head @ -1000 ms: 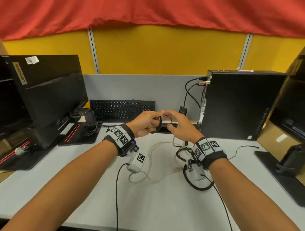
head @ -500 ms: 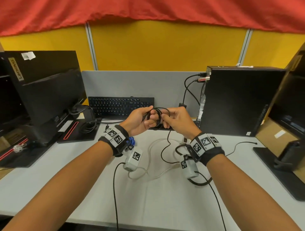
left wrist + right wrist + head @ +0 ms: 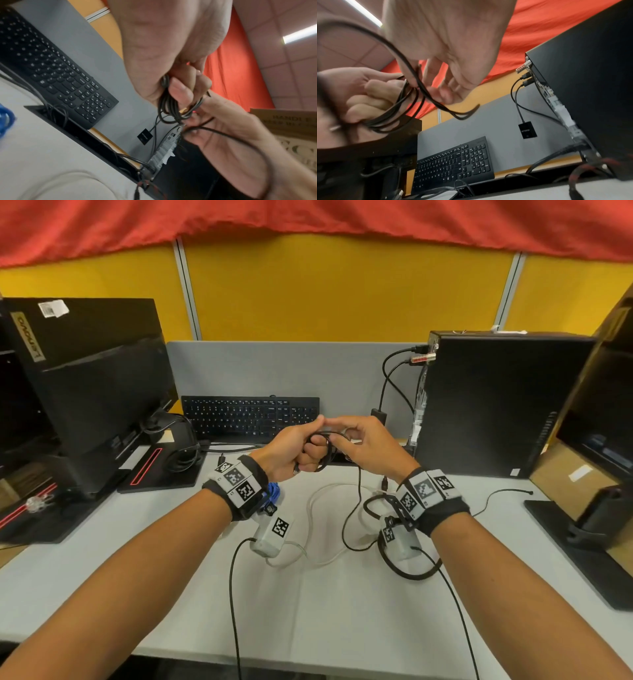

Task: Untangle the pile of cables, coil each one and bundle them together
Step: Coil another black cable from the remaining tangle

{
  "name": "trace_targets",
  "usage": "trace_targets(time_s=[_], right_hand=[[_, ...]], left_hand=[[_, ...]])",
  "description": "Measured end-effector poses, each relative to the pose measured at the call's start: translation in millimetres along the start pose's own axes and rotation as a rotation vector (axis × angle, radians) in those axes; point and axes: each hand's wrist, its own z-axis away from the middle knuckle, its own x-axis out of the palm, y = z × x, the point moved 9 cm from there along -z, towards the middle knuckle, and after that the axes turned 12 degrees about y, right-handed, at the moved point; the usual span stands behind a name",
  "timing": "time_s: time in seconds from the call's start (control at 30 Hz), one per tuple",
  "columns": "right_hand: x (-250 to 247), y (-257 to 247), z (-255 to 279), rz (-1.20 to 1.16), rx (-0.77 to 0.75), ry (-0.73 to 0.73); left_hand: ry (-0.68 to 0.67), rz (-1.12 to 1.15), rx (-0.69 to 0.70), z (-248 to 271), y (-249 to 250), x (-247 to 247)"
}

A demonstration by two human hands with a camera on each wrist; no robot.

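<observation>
Left hand [image 3: 297, 450] clenches my black cable coil [image 3: 325, 451] at frame centre; right hand [image 3: 368, 445] pinches its tail. Loosening either grip could spring the loops open.

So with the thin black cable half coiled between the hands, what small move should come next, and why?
Probably one more loop: the right hand should bring the slack it pinches over to the coil gripped by the left hand. Several turns already sit there, yet a tail of black cable hangs down to the desk, uncoiled.
</observation>
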Motion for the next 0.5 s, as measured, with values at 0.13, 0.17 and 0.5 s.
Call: trace_targets(time_s=[0.13, 0.17, 0.5], right_hand=[[-1.3, 5.3, 1.9, -0.088, 0.063, -0.029], [-1.1, 9.2, 2.8, -0.09, 0.092, -0.049], [-29.9, 39.8, 4.8, 0.03, 0.11, 0.223]], left_hand=[[0.055, -0.013, 0.103, 1.2, 16.3, -3.8], [0.062, -0.045, 0.129, 1.3, 21.4, -6.5], [0.261, -0.253, 0.219, -9.7, 41.9, -52.8]])
